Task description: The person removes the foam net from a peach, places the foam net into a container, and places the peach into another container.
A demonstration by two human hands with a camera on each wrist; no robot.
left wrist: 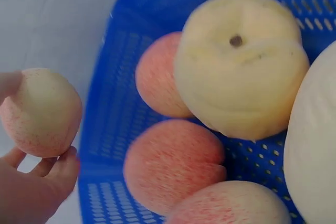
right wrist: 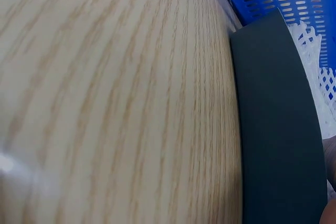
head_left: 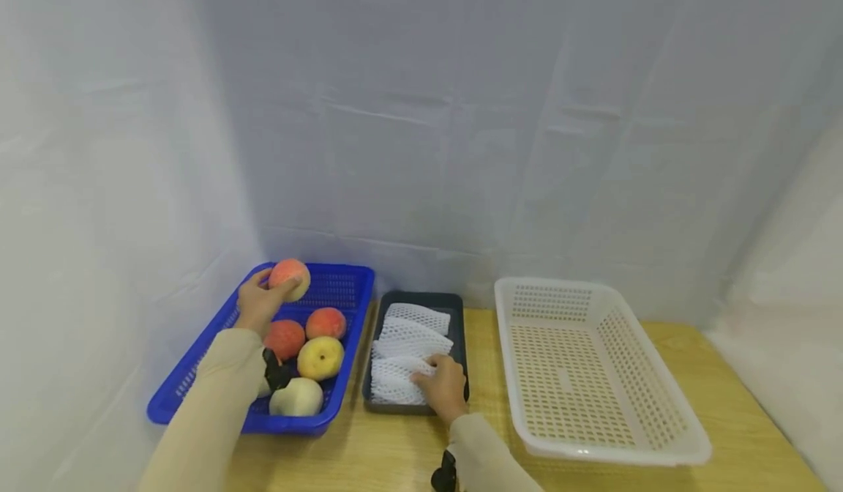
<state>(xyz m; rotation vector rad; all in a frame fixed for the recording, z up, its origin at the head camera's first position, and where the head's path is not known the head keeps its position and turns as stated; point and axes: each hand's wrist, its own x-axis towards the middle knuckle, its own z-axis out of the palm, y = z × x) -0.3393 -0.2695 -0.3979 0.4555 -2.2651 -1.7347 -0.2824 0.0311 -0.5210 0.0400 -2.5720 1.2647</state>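
My left hand grips a pink-and-cream peach above the far left part of a blue basket. The left wrist view shows fingers and thumb round this peach, beside the basket wall. My right hand is over a dark tray, pinching the right end of the nearest white foam net. Farther back in that tray lie more white foam nets. The right wrist view catches only bits of the fingers at its right edge, past the tray wall.
Several fruits lie in the blue basket, among them a red peach, a yellow one and a pale one. A white plastic basket stands right of the tray on the wooden table. White sheeting hangs behind.
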